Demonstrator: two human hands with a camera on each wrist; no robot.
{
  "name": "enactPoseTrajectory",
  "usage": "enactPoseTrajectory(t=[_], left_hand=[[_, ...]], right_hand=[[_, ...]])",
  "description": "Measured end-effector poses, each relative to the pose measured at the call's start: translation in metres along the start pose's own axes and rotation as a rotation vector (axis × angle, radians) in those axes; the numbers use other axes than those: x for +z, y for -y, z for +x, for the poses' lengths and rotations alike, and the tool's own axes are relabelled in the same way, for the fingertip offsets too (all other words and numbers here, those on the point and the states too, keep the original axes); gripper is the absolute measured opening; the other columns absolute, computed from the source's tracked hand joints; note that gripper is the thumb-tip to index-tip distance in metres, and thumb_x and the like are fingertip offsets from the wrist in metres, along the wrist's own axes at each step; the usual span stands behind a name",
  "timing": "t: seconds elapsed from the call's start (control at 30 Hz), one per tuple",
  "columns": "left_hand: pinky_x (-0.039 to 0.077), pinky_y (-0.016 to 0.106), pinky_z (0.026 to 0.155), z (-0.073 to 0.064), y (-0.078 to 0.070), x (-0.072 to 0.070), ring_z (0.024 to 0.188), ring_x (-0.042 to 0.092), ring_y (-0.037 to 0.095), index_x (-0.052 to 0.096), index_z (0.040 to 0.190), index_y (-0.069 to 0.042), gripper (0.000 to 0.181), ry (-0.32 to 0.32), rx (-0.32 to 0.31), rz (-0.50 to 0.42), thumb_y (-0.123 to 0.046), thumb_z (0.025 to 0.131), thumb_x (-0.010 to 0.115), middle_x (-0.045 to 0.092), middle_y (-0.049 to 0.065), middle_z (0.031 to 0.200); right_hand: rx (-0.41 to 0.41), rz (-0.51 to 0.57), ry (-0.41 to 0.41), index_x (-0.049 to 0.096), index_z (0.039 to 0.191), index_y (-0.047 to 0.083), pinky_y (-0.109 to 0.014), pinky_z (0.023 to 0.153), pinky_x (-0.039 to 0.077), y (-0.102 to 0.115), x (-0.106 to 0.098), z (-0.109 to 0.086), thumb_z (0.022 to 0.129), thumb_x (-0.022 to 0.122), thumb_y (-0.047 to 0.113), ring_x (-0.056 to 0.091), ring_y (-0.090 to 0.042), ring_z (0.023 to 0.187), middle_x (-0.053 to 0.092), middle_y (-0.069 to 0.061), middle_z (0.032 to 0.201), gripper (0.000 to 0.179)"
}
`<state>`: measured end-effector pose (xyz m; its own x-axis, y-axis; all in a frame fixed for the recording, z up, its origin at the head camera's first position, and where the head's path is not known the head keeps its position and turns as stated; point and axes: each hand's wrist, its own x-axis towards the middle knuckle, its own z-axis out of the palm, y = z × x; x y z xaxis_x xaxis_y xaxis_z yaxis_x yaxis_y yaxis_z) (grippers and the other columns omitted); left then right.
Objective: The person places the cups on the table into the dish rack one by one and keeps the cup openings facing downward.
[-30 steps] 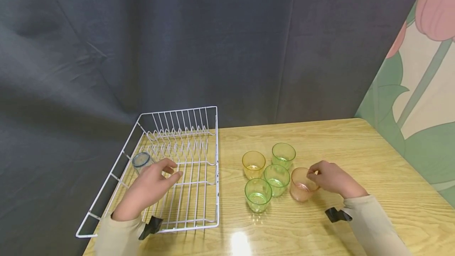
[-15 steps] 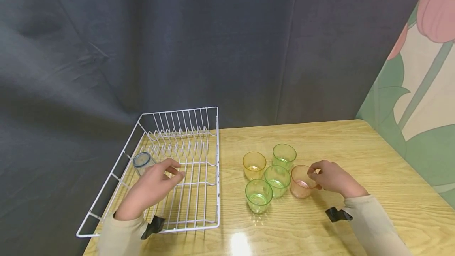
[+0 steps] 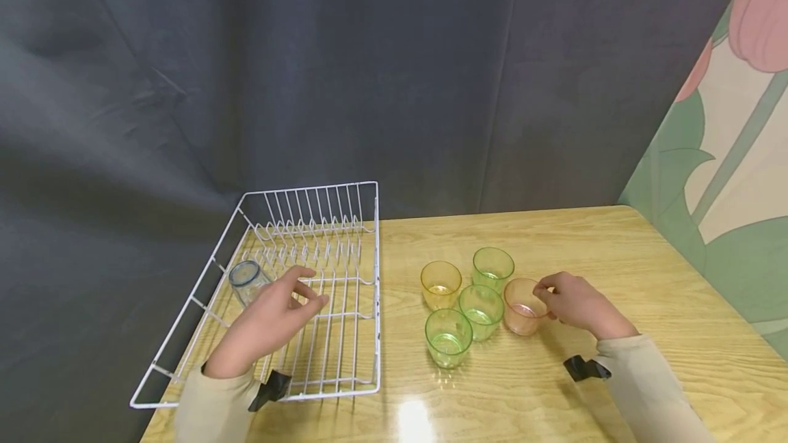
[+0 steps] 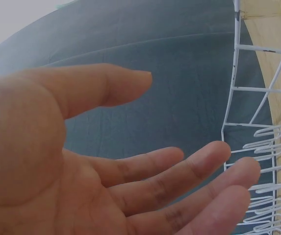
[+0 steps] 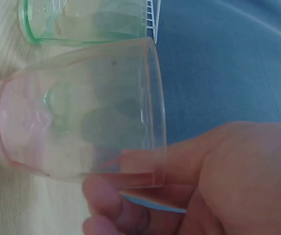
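Seemingly light, stiff, smooth-walled: pink cup [image 3: 520,316], upright at table [image 3: 615,258], just right of green cup [image 3: 482,320]; base contact unclear. Right hand [image 3: 575,303] pinches its right wall near rim. Could crack if knocked, slip if wet; rim pinch looks sound, light pressure. Left hand [image 3: 271,323] holds nothing, fingers loose, above white rack [image 3: 377,320].

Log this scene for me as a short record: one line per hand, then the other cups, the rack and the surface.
Right hand: pinching the wall of the clear pink round cup
Left hand: holding nothing, above the white wire dish rack
Other cups: three clear green round cups, one clear yellow round cup
Rack contents: one clear bluish round cup
Surface: light wood-grain table
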<state>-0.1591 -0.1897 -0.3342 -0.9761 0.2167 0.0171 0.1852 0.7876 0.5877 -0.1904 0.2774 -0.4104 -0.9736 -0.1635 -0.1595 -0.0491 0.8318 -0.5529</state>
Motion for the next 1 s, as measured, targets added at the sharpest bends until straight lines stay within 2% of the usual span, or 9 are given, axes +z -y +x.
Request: enactPoseTrajectory(t=[0.2, 0.37, 0.5, 0.6, 0.67, 0.77, 0.83, 0.9, 1.0], left_hand=[[0.053, 0.039, 0.074, 0.001, -0.003, 0.002, 0.089, 0.068, 0.017, 0.051, 0.138, -0.009, 0.053, 0.004, 0.002, -0.013, -0.039, 0.097, 0.064, 0.071, 0.003, 0.108], [0.053, 0.037, 0.073, 0.002, -0.004, 0.005, 0.086, 0.069, 0.015, 0.053, 0.136, -0.008, 0.052, -0.013, 0.023, -0.006, -0.04, 0.097, 0.064, 0.072, 0.0, 0.105], [0.052, 0.036, 0.072, 0.003, -0.006, 0.006, 0.082, 0.067, 0.011, 0.053, 0.136, -0.009, 0.052, -0.022, 0.029, -0.022, -0.042, 0.097, 0.063, 0.071, -0.001, 0.103], [0.052, 0.035, 0.071, 0.003, -0.009, 0.007, 0.08, 0.065, 0.009, 0.055, 0.134, -0.009, 0.049, -0.032, 0.026, -0.033, -0.04, 0.098, 0.063, 0.071, 0.0, 0.101], [0.053, 0.034, 0.07, 0.004, -0.011, 0.009, 0.08, 0.065, 0.009, 0.057, 0.132, -0.009, 0.046, -0.036, 0.027, -0.038, -0.039, 0.098, 0.063, 0.071, 0.001, 0.101], [0.053, 0.033, 0.069, 0.004, -0.013, 0.011, 0.079, 0.066, 0.009, 0.061, 0.127, -0.011, 0.04, -0.043, 0.039, -0.034, -0.039, 0.098, 0.064, 0.071, 0.002, 0.101], [0.053, 0.033, 0.068, 0.004, -0.015, 0.013, 0.078, 0.065, 0.009, 0.063, 0.124, -0.012, 0.038, -0.044, 0.046, -0.037, -0.039, 0.097, 0.064, 0.071, 0.001, 0.101], [0.052, 0.032, 0.067, 0.005, -0.017, 0.015, 0.077, 0.064, 0.008, 0.065, 0.121, -0.013, 0.035, -0.044, 0.051, -0.045, -0.038, 0.097, 0.065, 0.071, 0.001, 0.099], [0.051, 0.031, 0.066, 0.005, -0.021, 0.02, 0.077, 0.062, 0.008, 0.066, 0.12, -0.014, 0.033, -0.032, 0.053, -0.081, -0.037, 0.097, 0.065, 0.07, 0.0, 0.097]], right_hand=[[-0.022, -0.027, -0.064, 0.066, 0.115, -0.01, -0.034, 0.056, 0.047, 0.001, -0.004, 0.0, 0.102, 0.05, 0.017, 0.061, -0.017, 0.064, 0.068, -0.005, 0.074, 0.034], [-0.04, -0.066, -0.148, 0.069, 0.113, -0.008, -0.033, 0.056, 0.042, 0.003, -0.007, -0.002, 0.102, 0.047, 0.019, 0.056, -0.015, 0.063, 0.069, -0.006, 0.08, 0.036], [-0.063, -0.058, -0.236, 0.07, 0.089, 0.0, -0.031, 0.053, 0.036, 0.007, -0.01, -0.006, 0.102, 0.048, 0.019, 0.043, -0.014, 0.056, 0.056, -0.001, 0.066, 0.032], [-0.087, -0.049, -0.305, 0.066, 0.079, 0.006, -0.03, 0.052, 0.03, 0.012, -0.012, -0.008, 0.102, 0.049, 0.019, 0.033, -0.013, 0.052, 0.039, 0.004, 0.057, 0.032], [-0.092, -0.045, -0.337, 0.069, 0.084, 0.003, -0.029, 0.051, 0.028, 0.015, -0.014, -0.01, 0.103, 0.049, 0.02, 0.03, -0.012, 0.051, 0.035, 0.005, 0.056, 0.032], [-0.087, -0.031, -0.364, 0.072, 0.105, -0.003, -0.03, 0.051, 0.03, 0.021, -0.016, -0.013, 0.103, 0.049, 0.022, 0.032, -0.013, 0.052, 0.039, 0.003, 0.057, 0.034], [-0.089, -0.019, -0.385, 0.07, 0.113, -0.007, -0.031, 0.052, 0.033, 0.025, -0.016, -0.015, 0.103, 0.05, 0.023, 0.037, -0.015, 0.054, 0.05, 0.0, 0.061, 0.037], [-0.1, -0.01, -0.413, 0.07, 0.114, -0.007, -0.031, 0.055, 0.037, 0.03, -0.016, -0.017, 0.103, 0.051, 0.023, 0.043, -0.016, 0.058, 0.061, -0.005, 0.07, 0.037], [-0.127, 0.012, -0.443, 0.071, 0.113, -0.005, -0.031, 0.057, 0.04, 0.038, -0.013, -0.019, 0.103, 0.052, 0.024, 0.047, -0.017, 0.062, 0.068, -0.009, 0.081, 0.036]])
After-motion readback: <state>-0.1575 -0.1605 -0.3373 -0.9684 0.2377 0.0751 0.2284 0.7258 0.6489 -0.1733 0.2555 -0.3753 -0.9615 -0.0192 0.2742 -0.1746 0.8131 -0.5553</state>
